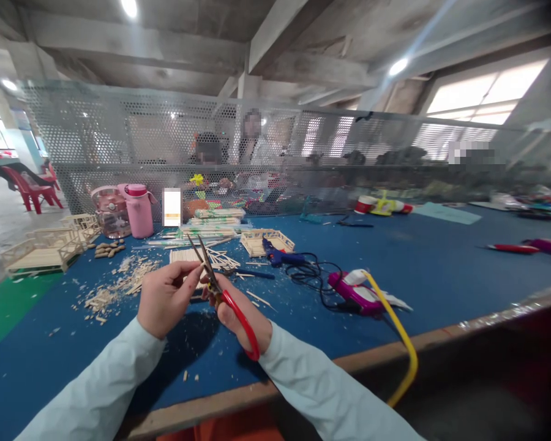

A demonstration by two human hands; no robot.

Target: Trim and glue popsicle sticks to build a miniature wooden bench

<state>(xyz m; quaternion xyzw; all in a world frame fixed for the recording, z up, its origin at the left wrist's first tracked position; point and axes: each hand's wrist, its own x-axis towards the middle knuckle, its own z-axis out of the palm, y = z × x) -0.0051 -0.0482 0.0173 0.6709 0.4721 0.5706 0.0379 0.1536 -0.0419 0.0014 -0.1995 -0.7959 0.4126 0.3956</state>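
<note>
Red-handled scissors are in my right hand, their blades slightly apart and pointing up and away. My left hand is pinched beside the blades on a small wooden stick; only a pale tip of it shows. Just behind both hands lies a stack of wooden sticks, partly hidden by them. Loose sticks spread to its right. A small wooden frame with railings rests farther back, beside a blue glue gun.
Wood scraps and peanuts lie left, near a pink bottle and finished wooden frames. Right are a purple-and-white power strip, black cords and a yellow cable. A perforated metal screen stands behind; people are beyond it.
</note>
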